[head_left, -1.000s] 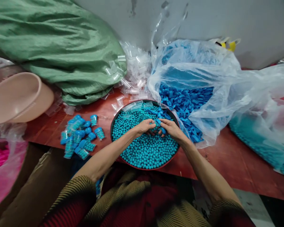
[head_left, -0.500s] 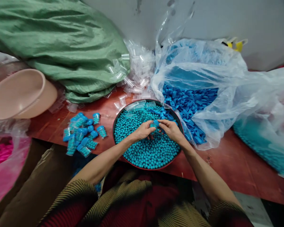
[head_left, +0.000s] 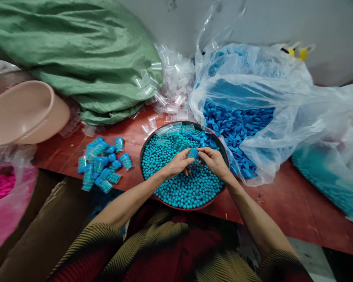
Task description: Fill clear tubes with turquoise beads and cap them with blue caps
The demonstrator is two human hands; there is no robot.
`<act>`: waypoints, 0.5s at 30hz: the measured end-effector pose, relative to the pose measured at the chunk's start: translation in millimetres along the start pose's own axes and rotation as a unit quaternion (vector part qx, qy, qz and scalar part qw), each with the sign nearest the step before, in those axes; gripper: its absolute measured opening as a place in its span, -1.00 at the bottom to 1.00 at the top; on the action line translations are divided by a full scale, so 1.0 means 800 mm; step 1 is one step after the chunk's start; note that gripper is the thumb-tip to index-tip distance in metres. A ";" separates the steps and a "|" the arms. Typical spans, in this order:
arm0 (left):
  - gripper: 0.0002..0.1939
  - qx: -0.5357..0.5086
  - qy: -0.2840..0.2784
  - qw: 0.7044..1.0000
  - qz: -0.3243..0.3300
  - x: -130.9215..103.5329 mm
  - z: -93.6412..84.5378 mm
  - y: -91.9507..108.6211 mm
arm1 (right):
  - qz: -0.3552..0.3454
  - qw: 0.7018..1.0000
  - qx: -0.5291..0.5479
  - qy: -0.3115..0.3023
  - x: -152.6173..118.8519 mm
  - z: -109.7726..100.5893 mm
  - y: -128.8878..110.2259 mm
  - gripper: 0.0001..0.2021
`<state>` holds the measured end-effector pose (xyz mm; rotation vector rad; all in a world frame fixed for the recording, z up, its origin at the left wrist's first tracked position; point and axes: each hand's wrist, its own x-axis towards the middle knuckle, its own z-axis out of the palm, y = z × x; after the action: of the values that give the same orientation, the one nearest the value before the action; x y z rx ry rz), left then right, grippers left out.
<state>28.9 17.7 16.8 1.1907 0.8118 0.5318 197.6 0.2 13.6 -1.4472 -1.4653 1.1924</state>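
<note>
- Blue-capped container (head_left: 193,153): held above the middle of the round tray (head_left: 141,166), between the two hands. Contents and fit of the cap cannot be made out at this size.
- Handling (judged): light, stiff, smooth-walled plastic, probably a little slippery; hard pressure might crack the clear wall. Best hold: low round the body, cap steadied from the top or side.
- Left hand (head_left: 179,161): fingers curled, thumb and fingers closed round the container's body from the left.
- Right hand (head_left: 213,160): thumb and forefinger nearly together in a pinch at the container's right side, by the cap; other fingers loosely bent. Exact contact partly hidden.
- Tray, below both hands: teal beads (head_left: 188,196) across it; clear tubes (head_left: 168,132) and loose blue caps (head_left: 204,139) lie on its far part.
- Red table (head_left: 270,207), left of tray: heap of bead-filled containers (head_left: 97,166) with blue caps, some lying on their sides, well apart from the hands.
- Farther, right: clear plastic bag (head_left: 264,88), its mouth facing near, blue caps spilling toward the tray.
- Farther, centre: pile of clear tubes (head_left: 178,74) beside a green sack (head_left: 85,58).
- Farthest: grey wall (head_left: 259,23).
</note>
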 end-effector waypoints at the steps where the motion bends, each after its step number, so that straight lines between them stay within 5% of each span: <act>1: -0.48 -0.020 0.003 1.000 -0.007 -0.001 0.001 0.000 | -0.005 1.000 0.006 0.002 -0.001 0.000 -0.001 -0.68; 5: -0.39 -0.047 0.028 0.998 -0.013 -0.005 0.003 -0.003 | -0.012 1.000 -0.001 -0.011 -0.004 -0.001 -0.004 -0.69; 15: -0.69 0.057 0.127 0.990 0.028 -0.009 0.017 -0.011 | -0.138 0.981 -0.122 -0.063 -0.012 -0.010 -0.008 -0.74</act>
<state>34.8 1.7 12.6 1.2693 1.0391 0.7020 204.6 -7.7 22.8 -1.2876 -1.8868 0.9727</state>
